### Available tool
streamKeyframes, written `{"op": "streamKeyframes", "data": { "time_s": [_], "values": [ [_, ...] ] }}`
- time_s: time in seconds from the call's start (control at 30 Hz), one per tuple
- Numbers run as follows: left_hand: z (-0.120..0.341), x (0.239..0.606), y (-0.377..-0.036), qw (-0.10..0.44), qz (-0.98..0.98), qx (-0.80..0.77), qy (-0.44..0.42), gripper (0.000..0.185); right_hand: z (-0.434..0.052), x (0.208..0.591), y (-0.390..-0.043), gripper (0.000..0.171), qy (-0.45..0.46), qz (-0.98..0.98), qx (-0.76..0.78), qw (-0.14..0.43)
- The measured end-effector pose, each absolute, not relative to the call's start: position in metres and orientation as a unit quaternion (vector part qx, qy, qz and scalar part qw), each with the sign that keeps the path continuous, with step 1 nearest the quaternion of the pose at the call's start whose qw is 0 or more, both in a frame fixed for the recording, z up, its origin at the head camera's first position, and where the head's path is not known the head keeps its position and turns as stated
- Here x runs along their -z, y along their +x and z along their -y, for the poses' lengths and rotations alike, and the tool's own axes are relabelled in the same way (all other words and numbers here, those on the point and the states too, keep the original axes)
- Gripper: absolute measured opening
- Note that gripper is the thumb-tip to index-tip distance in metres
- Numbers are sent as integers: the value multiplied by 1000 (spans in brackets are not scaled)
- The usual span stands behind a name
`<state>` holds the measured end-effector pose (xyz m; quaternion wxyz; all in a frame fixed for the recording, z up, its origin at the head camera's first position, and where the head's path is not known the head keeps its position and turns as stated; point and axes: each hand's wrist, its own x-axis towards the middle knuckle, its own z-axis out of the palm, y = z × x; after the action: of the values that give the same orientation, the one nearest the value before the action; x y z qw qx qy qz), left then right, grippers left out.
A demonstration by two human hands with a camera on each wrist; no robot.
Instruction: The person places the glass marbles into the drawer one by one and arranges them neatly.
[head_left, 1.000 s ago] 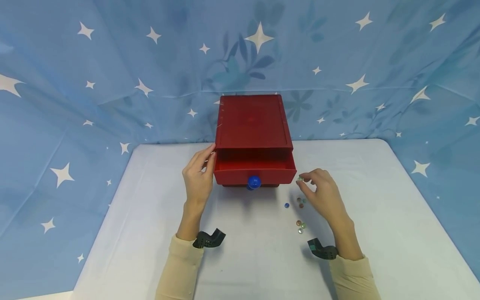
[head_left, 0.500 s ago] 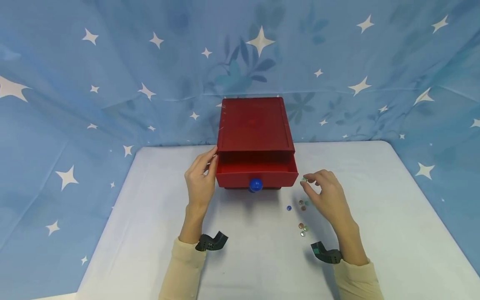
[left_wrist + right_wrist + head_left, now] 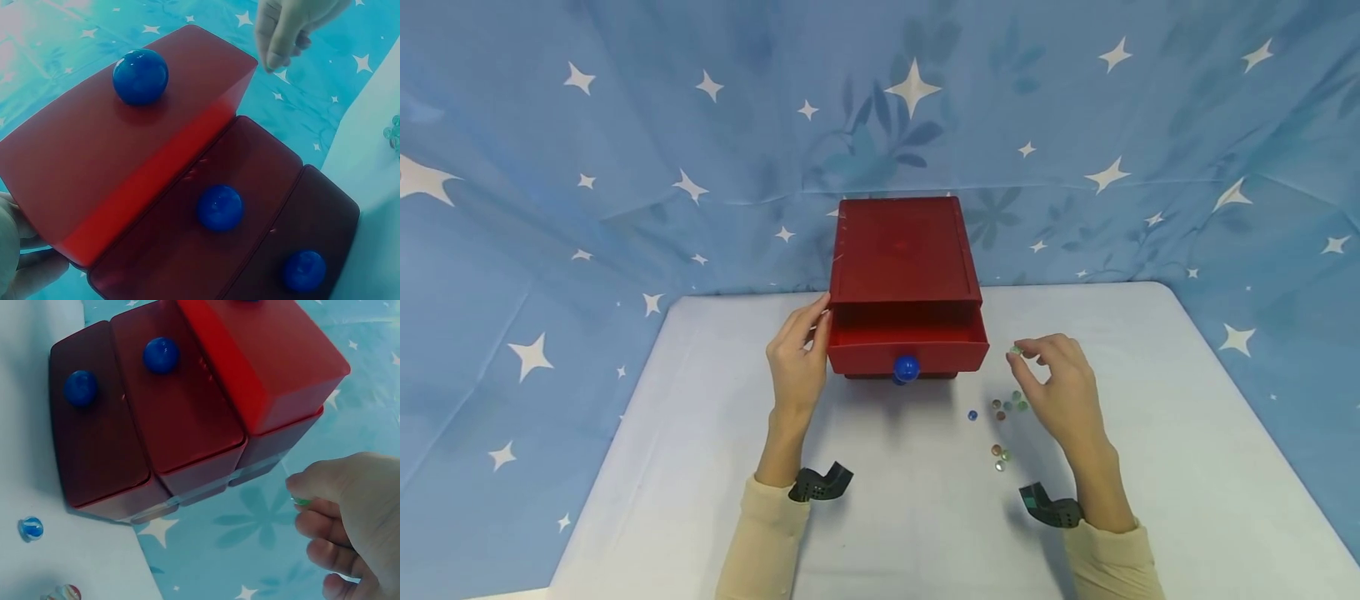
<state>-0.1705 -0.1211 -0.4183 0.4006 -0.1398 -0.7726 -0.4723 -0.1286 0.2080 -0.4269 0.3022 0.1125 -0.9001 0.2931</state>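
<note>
One green marble (image 3: 1017, 351), pinched in the right hand (image 3: 1054, 390) just beside the open top drawer (image 3: 908, 337) while the left hand (image 3: 797, 358) lay flat against the red chest (image 3: 904, 250), could have slipped and rolled off the table (image 3: 1187, 467).

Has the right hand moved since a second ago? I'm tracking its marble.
Barely: the right hand still pinches its marble beside the open top drawer.
</note>
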Motion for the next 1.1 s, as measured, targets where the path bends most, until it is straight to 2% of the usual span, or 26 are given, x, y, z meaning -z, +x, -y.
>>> {"op": "streamKeyframes", "data": {
  "time_s": [0.17, 0.47, 1.1],
  "values": [
    [120, 419, -171, 403, 772, 473, -137, 29, -208, 422, -126, 20, 113, 887, -307, 327],
    [121, 421, -171, 406, 775, 464, -138, 29, -207, 416, -122, 20, 111, 882, -312, 335],
    [121, 419, -172, 403, 767, 479, -143, 30, -199, 401, -116, 22, 132, 843, -344, 392]
  ]
}}
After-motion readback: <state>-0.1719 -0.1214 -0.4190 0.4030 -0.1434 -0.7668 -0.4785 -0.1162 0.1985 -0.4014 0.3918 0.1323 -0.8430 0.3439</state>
